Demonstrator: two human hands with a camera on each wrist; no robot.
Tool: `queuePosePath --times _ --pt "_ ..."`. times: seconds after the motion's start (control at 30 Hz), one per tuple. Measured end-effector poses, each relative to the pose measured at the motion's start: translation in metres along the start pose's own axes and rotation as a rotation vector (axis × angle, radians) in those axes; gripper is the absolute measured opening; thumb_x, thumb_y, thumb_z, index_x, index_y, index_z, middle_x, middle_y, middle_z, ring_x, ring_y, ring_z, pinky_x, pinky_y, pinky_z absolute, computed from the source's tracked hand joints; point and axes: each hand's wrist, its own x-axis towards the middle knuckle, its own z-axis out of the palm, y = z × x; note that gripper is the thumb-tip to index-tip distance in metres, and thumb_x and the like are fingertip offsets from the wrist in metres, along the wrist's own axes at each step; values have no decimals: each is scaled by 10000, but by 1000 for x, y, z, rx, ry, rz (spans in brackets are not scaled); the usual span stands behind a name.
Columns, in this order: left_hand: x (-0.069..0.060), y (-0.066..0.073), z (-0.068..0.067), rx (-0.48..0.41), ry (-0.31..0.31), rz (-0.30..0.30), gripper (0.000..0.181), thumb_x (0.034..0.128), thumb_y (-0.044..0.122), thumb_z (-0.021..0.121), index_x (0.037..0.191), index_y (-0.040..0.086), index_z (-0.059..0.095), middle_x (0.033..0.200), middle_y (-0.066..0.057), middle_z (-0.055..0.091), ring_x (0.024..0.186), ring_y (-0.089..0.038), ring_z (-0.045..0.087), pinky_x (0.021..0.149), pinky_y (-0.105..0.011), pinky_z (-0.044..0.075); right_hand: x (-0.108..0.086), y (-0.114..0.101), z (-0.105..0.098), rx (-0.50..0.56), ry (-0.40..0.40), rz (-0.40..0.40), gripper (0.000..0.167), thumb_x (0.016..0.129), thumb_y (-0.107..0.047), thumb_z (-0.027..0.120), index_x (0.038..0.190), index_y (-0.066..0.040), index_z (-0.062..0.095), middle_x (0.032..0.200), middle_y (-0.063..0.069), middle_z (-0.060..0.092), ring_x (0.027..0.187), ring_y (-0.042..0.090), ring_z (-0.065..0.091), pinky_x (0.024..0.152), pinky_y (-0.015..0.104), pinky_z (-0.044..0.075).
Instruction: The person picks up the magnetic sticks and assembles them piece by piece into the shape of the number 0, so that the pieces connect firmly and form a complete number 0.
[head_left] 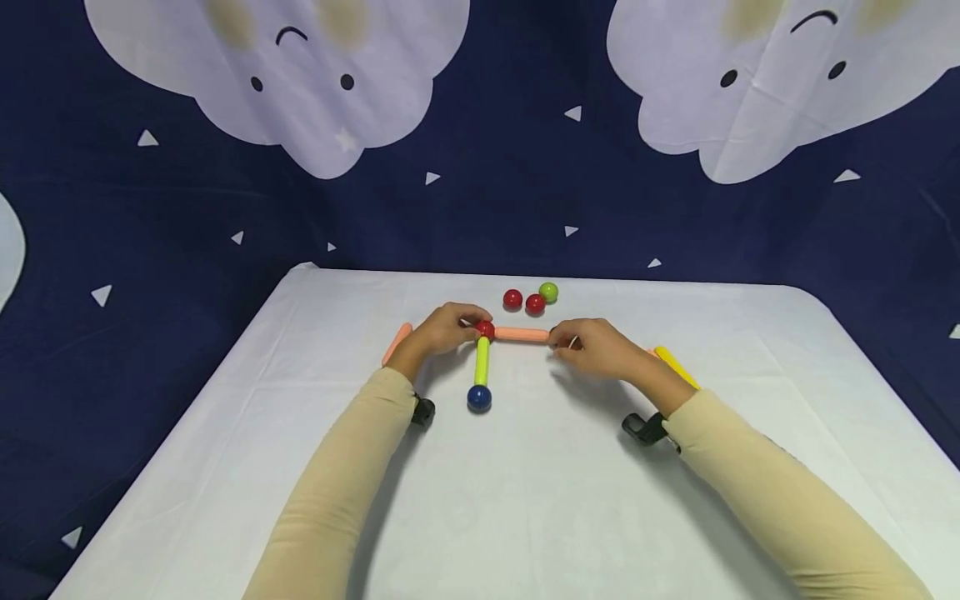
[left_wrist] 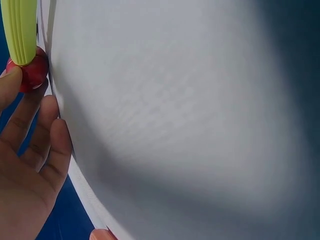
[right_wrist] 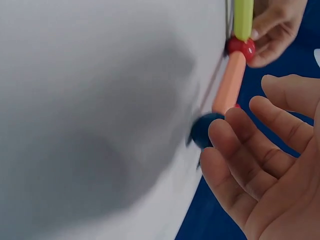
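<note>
My left hand [head_left: 441,330] pinches a red ball [head_left: 486,331] between thumb and fingers; the left wrist view shows the same ball [left_wrist: 34,72]. From this ball a yellow-green stick [head_left: 482,362] runs toward the near side to a dark blue ball [head_left: 479,398], and a salmon stick [head_left: 522,335] runs right. At the salmon stick's far end is another blue ball [right_wrist: 204,131], mostly covered by my right hand [head_left: 597,347] in the head view. The right hand's fingers are loosely bent at that ball, its thumb apart; whether they touch it I cannot tell.
Behind the joined pieces lie two red balls [head_left: 513,300] and a green ball [head_left: 549,292] on the white table [head_left: 525,500]. One salmon stick [head_left: 397,342] is beside the left wrist. A yellow stick [head_left: 677,367] and part of a salmon one lie beyond the right forearm.
</note>
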Motion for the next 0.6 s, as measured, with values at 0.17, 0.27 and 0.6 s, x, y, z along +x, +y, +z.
queuePosePath --times 0.17,0.27,0.6 --pt "1 1 -1 3 8 -5 352 955 91 617 1301 143 648 1329 -85 656 1187 -283 601 998 -378 490 -9 13 -15 -50 21 4 224 894 -82 630 1095 -8 698 972 125 723 842 216 648 790 398 533" --pt "0 1 -1 12 11 -4 343 956 89 613 1293 143 652 1324 -85 659 1200 -272 596 1021 -385 481 -17 22 -21 -77 8 26 240 903 -86 621 1117 -3 690 988 129 720 859 222 653 800 412 542" --pt "-1 0 1 4 14 0 337 957 88 614 1287 142 655 1330 -83 656 1196 -273 599 1010 -383 490 -55 49 -43 -217 -7 134 244 903 -91 636 1117 14 686 879 75 675 766 177 586 797 453 518"
